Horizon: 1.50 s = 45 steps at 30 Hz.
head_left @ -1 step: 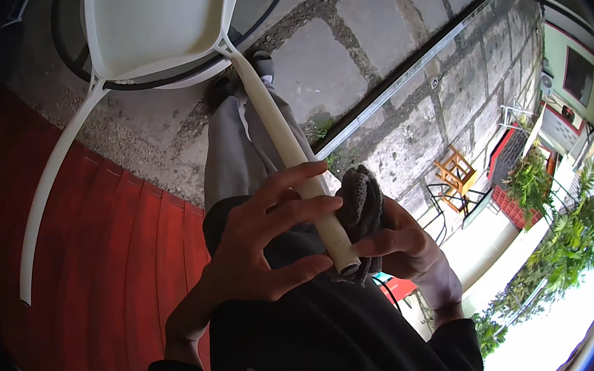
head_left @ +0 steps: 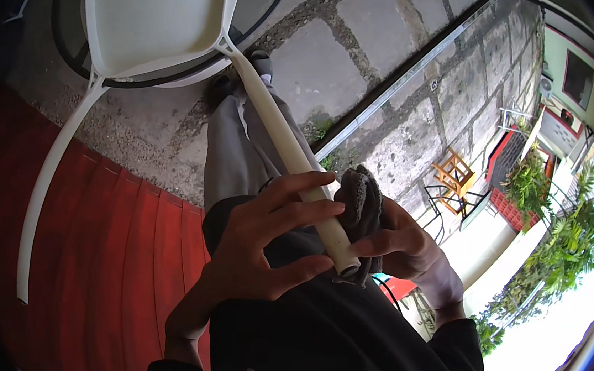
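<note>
White chair (head_left: 157, 27) at leg's far end; leg (head_left: 277, 126) cream, smooth, slim, dark-tipped, pointing at me. My left fingers (head_left: 296, 218), parted, half curled, hold leg near tip; my right fingers (head_left: 388, 242) grip bunched grey cloth (head_left: 362, 204) against leg.

"What sort of place is this?"
"An outdoor yard: stone paving slabs (head_left: 320, 58) on the ground, gravelly joints (head_left: 349, 46), leafy plants (head_left: 579, 255) in daylight."
"Beside a building?"
"Yes, a pale green wall (head_left: 553, 53) with a window (head_left: 578, 78)."
</note>
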Each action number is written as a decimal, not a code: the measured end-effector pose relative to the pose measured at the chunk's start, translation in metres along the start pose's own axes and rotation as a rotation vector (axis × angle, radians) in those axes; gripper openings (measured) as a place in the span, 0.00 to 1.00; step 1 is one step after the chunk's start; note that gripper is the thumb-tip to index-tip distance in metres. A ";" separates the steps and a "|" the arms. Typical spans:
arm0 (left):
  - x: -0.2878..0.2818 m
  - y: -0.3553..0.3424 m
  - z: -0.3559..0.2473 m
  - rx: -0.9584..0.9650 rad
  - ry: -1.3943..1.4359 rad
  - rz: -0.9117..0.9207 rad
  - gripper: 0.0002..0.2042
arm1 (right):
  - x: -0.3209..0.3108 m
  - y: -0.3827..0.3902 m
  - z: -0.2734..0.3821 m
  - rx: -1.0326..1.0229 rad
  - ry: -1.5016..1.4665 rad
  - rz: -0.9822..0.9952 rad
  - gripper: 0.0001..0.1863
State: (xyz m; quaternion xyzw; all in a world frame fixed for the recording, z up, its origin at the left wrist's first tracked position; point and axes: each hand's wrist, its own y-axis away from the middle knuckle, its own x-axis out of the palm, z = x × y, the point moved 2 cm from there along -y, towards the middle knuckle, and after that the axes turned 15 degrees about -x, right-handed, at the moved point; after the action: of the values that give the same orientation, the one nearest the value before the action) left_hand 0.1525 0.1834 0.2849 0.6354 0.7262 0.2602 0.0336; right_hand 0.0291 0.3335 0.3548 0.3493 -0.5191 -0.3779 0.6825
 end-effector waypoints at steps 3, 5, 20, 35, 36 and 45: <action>0.003 0.001 0.005 0.001 0.072 0.042 0.25 | 0.003 -0.006 0.005 0.010 0.049 0.040 0.31; 0.005 0.003 0.007 -0.015 0.104 0.012 0.24 | 0.006 -0.010 0.008 0.043 0.092 0.049 0.30; 0.020 0.005 0.020 0.013 0.325 -0.120 0.23 | 0.008 -0.026 0.037 0.261 0.342 0.162 0.24; 0.017 0.003 0.018 0.052 0.245 -0.118 0.25 | 0.011 -0.031 0.042 0.295 0.495 0.212 0.24; 0.016 0.003 0.018 0.036 0.294 -0.101 0.25 | 0.011 -0.032 0.043 0.308 0.538 0.237 0.25; 0.008 -0.002 0.013 0.044 0.222 -0.126 0.25 | 0.004 -0.036 0.047 0.293 0.583 0.343 0.28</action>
State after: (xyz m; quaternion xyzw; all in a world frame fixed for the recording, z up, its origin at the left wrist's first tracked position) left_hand 0.1545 0.1948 0.2750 0.5564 0.7694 0.3105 -0.0448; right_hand -0.0215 0.3087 0.3353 0.4443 -0.4024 -0.0643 0.7978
